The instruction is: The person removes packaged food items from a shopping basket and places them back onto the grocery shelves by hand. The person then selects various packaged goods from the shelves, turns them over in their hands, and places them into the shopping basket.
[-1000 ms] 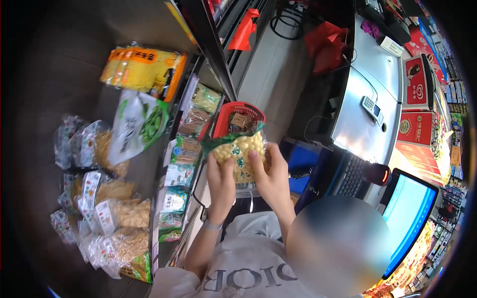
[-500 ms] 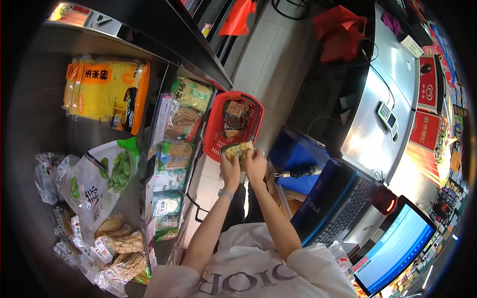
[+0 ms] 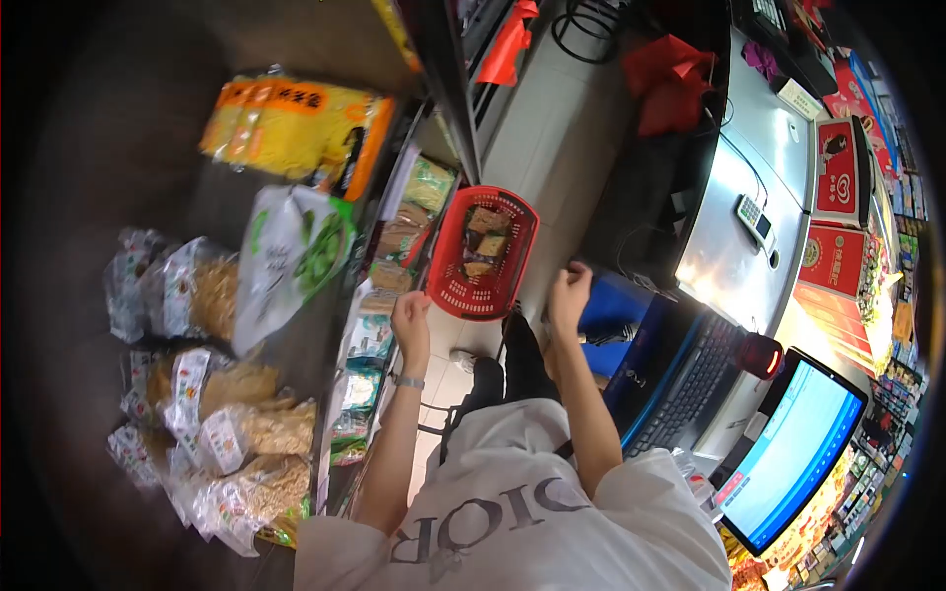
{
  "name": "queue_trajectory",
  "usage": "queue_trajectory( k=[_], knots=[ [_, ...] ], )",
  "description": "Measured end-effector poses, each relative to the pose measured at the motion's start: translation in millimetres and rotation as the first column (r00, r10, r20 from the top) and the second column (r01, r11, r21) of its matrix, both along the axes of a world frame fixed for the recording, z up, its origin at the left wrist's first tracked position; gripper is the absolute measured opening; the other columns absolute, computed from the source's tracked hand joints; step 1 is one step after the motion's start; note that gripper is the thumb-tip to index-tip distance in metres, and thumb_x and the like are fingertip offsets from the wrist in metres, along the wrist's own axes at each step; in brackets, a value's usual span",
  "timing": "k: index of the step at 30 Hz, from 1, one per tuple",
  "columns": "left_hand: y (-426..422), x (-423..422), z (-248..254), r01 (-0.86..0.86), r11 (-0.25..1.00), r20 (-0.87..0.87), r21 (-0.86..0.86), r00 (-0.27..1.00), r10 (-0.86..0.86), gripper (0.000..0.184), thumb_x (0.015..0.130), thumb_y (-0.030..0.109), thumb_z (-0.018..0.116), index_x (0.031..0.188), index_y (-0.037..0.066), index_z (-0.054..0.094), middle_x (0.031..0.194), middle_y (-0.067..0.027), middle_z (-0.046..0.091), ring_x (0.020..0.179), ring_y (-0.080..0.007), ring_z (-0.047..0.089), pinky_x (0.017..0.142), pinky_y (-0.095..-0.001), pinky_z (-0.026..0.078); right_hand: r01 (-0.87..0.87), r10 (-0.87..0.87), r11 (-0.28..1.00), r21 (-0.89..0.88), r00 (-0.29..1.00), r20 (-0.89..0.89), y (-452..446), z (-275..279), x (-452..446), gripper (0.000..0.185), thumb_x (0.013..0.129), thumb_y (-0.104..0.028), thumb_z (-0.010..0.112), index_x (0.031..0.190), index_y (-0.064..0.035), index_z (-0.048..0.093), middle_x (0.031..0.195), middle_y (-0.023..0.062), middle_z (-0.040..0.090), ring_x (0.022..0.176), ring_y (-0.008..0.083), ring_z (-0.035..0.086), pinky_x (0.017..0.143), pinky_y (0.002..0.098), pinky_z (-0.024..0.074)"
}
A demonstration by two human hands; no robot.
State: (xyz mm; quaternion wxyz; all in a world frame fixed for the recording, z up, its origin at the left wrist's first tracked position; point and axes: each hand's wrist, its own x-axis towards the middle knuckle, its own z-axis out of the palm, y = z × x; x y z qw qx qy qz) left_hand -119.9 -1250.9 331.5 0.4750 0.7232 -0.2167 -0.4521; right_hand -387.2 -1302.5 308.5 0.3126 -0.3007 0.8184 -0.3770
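A red plastic basket (image 3: 477,303) is on the floor ahead of me, against the shelf's edge. Several small packets lie in it, a yellowish packet (image 3: 491,245) among them. My left hand (image 3: 411,321), with a band at the wrist, hovers left of the basket beside the shelf; its fingers are curled in and I see nothing in them. To the basket's right, my right hand (image 3: 569,298) is raised near a blue bin (image 3: 613,301), fingers loosely curled together, holding nothing visible. Neither hand touches the basket.
The left shelf holds a yellow noodle pack (image 3: 296,128), a white bag with green contents (image 3: 281,256) and several clear bags (image 3: 261,433). At right are a metal counter (image 3: 734,222), card terminal (image 3: 756,222), keyboard (image 3: 680,389) and monitor (image 3: 793,448). Red bags (image 3: 670,84) hang ahead.
The yellowish packet, held in both hands before, is now in the basket. My hands have let go and moved apart, left and right. The view has shifted somewhat.
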Motion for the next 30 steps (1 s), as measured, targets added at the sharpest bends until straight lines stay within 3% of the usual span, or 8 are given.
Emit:
queue_trajectory(
  k=[4, 11, 13, 22, 24, 26, 28, 30],
  knots=[
    [38, 12, 114, 0.087, 0.976, 0.081, -0.198, 0.994, -0.072, 0.014, 0.1, 0.005, 0.049, 0.1, -0.002, 0.061, 0.091, -0.0082, 0.066, 0.089, -0.0161, 0.065, 0.082, -0.0291, 0.052, 0.003, 0.039, 0.976, -0.217, 0.981, 0.19, -21, 89, 13, 0.032, 0.091, -0.01, 0.055, 0.119, 0.0033, 0.054, 0.076, 0.0026, 0.052, 0.067, 0.0113, 0.05, 0.064, 0.0285, 0.0455],
    [130, 40, 279, 0.075, 0.9, 0.315, -0.429, 0.946, 0.071, 0.013, 0.098, 0.002, 0.048, 0.093, -0.001, 0.059, 0.09, -0.0093, 0.065, 0.084, -0.0169, 0.062, 0.081, -0.0286, 0.048, -0.057, 0.393, 0.789, -0.612, 0.813, 0.43, 5, 293, 98, 0.024, 0.093, -0.001, 0.05, 0.117, 0.0004, 0.056, 0.077, -0.0034, 0.046, 0.067, 0.0042, 0.045, 0.062, 0.0212, 0.0411],
    [162, 52, 309, 0.054, 0.842, 0.324, -0.536, 0.935, 0.147, 0.014, 0.099, 0.002, 0.047, 0.093, -0.002, 0.059, 0.09, -0.0105, 0.065, 0.084, -0.0171, 0.061, 0.081, -0.029, 0.047, -0.152, 0.496, 0.715, -0.682, 0.799, 0.342, 34, 332, 126, 0.022, 0.095, -0.002, 0.051, 0.116, -0.0011, 0.058, 0.079, -0.0036, 0.049, 0.07, 0.0043, 0.048, 0.063, 0.0209, 0.0418],
    [289, 77, 458, 0.176, 0.566, 0.463, -0.806, 0.783, 0.415, 0.016, 0.093, -0.007, 0.048, 0.093, 0.0, 0.063, 0.086, -0.0125, 0.067, 0.075, -0.0228, 0.062, 0.069, -0.0332, 0.048, -0.12, 0.978, 0.026, -0.992, 0.21, 0.0, 171, 470, 227, 0.018, 0.094, -0.005, 0.056, 0.109, -0.0001, 0.048, 0.079, 0.0057, 0.049, 0.066, 0.0124, 0.051, 0.06, 0.0253, 0.0419],
    [316, 79, 491, 0.282, 0.536, 0.586, -0.796, 0.58, 0.565, 0.016, 0.093, -0.002, 0.049, 0.091, 0.001, 0.065, 0.085, -0.0102, 0.067, 0.074, -0.023, 0.062, 0.067, -0.0333, 0.048, -0.131, 0.984, -0.079, -0.988, 0.147, -0.098, 187, 501, 236, 0.019, 0.09, -0.003, 0.055, 0.108, 0.0001, 0.05, 0.079, 0.0073, 0.051, 0.068, 0.0149, 0.051, 0.06, 0.0277, 0.0413],
    [347, 89, 532, 0.376, 0.617, 0.717, -0.692, 0.257, 0.648, 0.013, 0.09, 0.002, 0.052, 0.09, 0.003, 0.066, 0.085, -0.0087, 0.068, 0.075, -0.024, 0.062, 0.068, -0.0352, 0.048, -0.174, 0.873, -0.412, -0.894, 0.206, -0.442, 193, 531, 253, 0.022, 0.083, 0.0, 0.057, 0.105, 0.0001, 0.054, 0.082, 0.0097, 0.055, 0.07, 0.0185, 0.052, 0.063, 0.0316, 0.0423],
    [363, 103, 563, 0.265, 0.678, 0.704, -0.686, 0.006, 0.71, 0.012, 0.088, 0.005, 0.055, 0.091, 0.005, 0.066, 0.083, -0.0084, 0.068, 0.076, -0.0251, 0.063, 0.069, -0.0374, 0.048, -0.238, 0.781, -0.524, -0.818, 0.249, -0.573, 203, 571, 273, 0.028, 0.073, 0.004, 0.058, 0.1, -0.0004, 0.061, 0.086, 0.0126, 0.059, 0.076, 0.0259, 0.056, 0.07, 0.0359, 0.0449],
    [357, 124, 587, 0.083, 0.641, 0.64, -0.763, -0.049, 0.767, 0.013, 0.086, 0.004, 0.056, 0.093, 0.005, 0.067, 0.082, -0.0103, 0.067, 0.075, -0.0294, 0.062, 0.07, -0.0389, 0.048, -0.272, 0.693, -0.598, -0.754, 0.298, -0.657, 212, 610, 306, 0.029, 0.071, 0.004, 0.061, 0.099, -0.0008, 0.065, 0.091, 0.0139, 0.06, 0.082, 0.0316, 0.058, 0.077, 0.0386, 0.0464]
  ],
)
